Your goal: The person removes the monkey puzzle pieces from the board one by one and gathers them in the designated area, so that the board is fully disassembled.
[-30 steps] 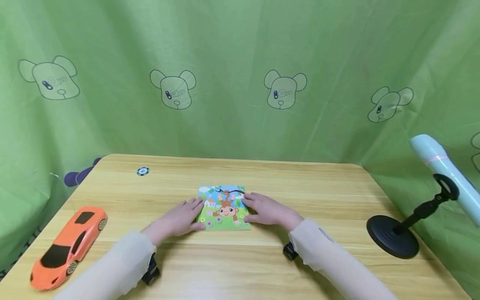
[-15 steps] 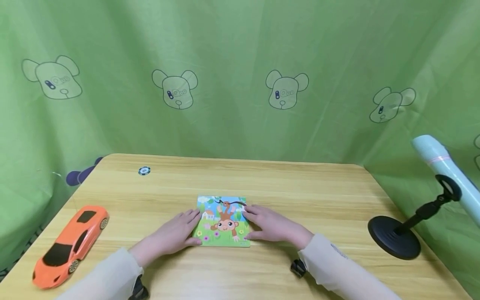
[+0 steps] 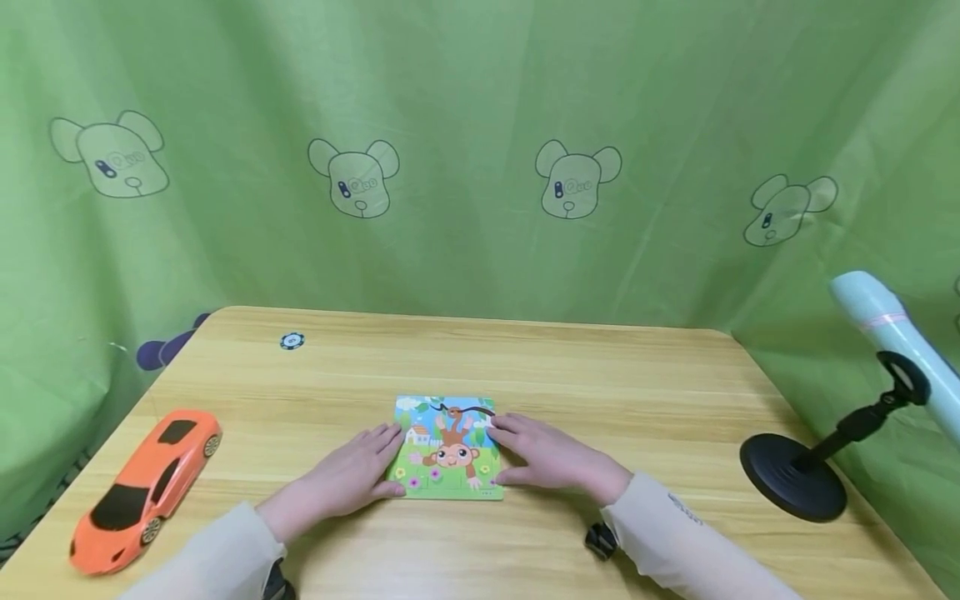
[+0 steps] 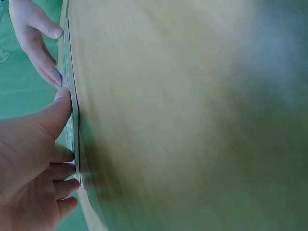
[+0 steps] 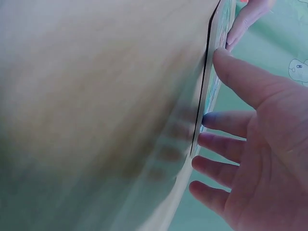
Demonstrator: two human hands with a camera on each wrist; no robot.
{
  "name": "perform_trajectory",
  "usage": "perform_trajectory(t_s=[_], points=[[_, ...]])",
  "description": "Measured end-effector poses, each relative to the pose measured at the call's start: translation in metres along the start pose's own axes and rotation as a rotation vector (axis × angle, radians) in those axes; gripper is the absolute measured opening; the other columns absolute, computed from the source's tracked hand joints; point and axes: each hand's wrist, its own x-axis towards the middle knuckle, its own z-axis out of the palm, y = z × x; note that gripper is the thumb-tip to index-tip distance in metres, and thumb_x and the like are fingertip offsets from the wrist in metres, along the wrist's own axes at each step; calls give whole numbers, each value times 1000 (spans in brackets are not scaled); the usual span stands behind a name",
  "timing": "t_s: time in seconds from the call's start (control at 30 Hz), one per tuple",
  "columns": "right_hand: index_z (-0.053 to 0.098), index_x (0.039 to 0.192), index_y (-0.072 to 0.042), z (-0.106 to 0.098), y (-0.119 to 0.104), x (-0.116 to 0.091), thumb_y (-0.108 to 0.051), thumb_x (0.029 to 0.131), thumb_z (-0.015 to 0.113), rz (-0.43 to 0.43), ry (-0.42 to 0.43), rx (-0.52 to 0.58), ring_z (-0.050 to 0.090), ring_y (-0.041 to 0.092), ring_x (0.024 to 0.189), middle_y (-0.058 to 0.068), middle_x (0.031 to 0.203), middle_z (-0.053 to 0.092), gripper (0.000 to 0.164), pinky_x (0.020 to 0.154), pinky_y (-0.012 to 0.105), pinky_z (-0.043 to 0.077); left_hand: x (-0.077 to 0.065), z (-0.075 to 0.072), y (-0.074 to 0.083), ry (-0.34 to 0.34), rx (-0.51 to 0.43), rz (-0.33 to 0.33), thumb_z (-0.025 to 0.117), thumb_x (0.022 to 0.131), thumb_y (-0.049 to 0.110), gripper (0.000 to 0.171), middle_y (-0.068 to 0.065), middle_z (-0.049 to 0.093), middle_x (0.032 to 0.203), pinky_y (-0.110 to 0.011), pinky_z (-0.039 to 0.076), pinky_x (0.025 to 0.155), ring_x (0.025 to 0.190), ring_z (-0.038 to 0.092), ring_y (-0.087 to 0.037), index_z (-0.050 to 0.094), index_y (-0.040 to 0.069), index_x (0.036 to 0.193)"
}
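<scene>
A thin square picture board (image 3: pixel 448 479) lies flat on the wooden table, printed with a monkey hanging upside down, a house and flowers. My left hand (image 3: pixel 356 468) rests at its left side, thumb and fingertips on the edge. On the opposite side, my right hand (image 3: pixel 551 454) touches the right edge with its fingertips and thumb. Both hands have fairly straight, relaxed fingers. From the left wrist view, the board's edge (image 4: pixel 73 101) shows as a narrow strip under the left thumb. The right wrist view shows the right thumb against the board's rim (image 5: pixel 210 72).
An orange toy car (image 3: pixel 146 492) stands at the table's left. A blue-and-white round chip (image 3: pixel 292 341) lies near the back left. On the right, a black stand (image 3: pixel 793 477) holds a light blue microphone (image 3: pixel 900 333). A green curtain (image 3: pixel 480 167) hangs behind the table.
Both hands have drawn the picture board nearer to the person, mostly in the first half second and only slightly since. The car, chip and microphone stand have stayed on their spots.
</scene>
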Motion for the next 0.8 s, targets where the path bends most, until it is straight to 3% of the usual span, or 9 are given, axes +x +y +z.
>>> perform_trajectory(t_s=[0.2, 0.47, 0.8], points=[[48, 131, 2, -6, 1, 12, -38, 84, 65, -37, 31, 3, 38, 35, 124, 19, 135, 43, 64, 103, 46, 30, 1, 0, 0, -1, 7, 7, 56, 88, 43, 75, -27, 32, 140, -50, 25, 105, 128, 30, -41, 35, -12, 135], [53, 127, 0, -15, 1, 53, -32, 81, 70, -81, 62, 80, 48, 29, 115, 15, 125, 52, 58, 98, 41, 39, 0, -2, 1, -9, 16, 2, 56, 87, 43, 75, -27, 32, 140, -49, 25, 105, 128, 30, -40, 35, -12, 134], [51, 131, -7, -15, -13, 97, -32, 81, 71, -68, 4, 106, 51, 17, 105, 6, 118, 55, 59, 93, 32, 42, 2, -3, 2, -14, 2, -4, 57, 88, 41, 74, -27, 31, 140, -50, 25, 105, 128, 30, -41, 35, -12, 135]])
